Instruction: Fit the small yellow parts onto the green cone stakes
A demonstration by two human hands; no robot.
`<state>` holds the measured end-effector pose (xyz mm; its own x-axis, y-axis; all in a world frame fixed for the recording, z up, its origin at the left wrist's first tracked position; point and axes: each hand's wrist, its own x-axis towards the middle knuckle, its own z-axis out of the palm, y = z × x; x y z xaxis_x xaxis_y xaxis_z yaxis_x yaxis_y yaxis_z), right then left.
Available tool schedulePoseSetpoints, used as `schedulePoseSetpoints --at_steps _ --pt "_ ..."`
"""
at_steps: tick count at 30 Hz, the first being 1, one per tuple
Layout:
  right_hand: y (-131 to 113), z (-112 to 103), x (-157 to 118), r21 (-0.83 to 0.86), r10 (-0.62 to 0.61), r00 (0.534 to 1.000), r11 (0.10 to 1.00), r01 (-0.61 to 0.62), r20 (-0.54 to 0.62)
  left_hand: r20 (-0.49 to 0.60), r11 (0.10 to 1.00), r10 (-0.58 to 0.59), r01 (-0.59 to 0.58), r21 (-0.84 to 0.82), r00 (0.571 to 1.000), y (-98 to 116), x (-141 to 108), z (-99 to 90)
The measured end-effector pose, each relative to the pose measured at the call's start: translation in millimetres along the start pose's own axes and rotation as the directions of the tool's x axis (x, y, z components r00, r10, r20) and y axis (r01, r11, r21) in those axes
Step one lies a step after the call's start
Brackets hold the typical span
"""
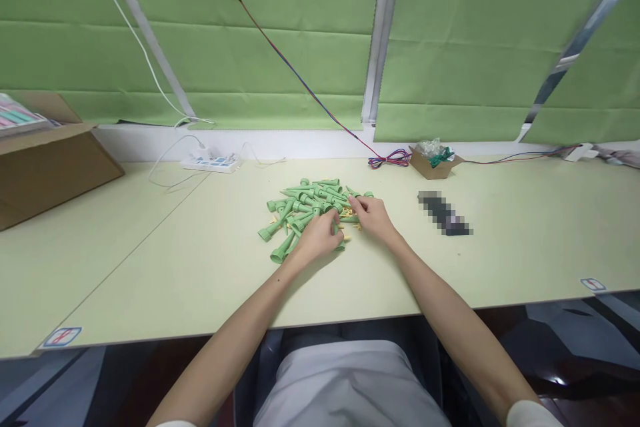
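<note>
A loose pile of green plastic spikes, each with a wide cup-like end and a tapering point, lies on the pale table. Small yellow pieces show among them, towards the right. My left hand rests over the front of the pile with its fingers curled closed; whatever they grip is hidden. At the pile's right side, my right hand has thumb and fingertips drawn together beside the green spikes. What sits in that pinch is too small to make out.
A blurred dark object lies right of my hands. Behind it stands a small cardboard box with clear and green wrapping, beside coiled red-blue wire. A white power strip and large carton are on the left.
</note>
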<state>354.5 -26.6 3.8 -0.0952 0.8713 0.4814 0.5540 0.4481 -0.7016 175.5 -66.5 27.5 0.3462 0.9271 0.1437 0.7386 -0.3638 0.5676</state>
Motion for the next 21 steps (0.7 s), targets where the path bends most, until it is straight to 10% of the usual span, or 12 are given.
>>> schedulePoseSetpoints --at_steps 13,21 --pt "0.0 -2.6 -0.3 -0.022 -0.036 0.999 0.999 0.036 0.008 -0.031 0.998 0.04 -0.041 -0.04 0.999 -8.6 4.7 -5.0" --pt "22.6 -20.6 7.4 -0.075 0.011 0.996 0.997 -0.018 -0.091 -0.378 0.978 -0.16 0.093 -0.188 0.912 -26.9 14.9 -31.8"
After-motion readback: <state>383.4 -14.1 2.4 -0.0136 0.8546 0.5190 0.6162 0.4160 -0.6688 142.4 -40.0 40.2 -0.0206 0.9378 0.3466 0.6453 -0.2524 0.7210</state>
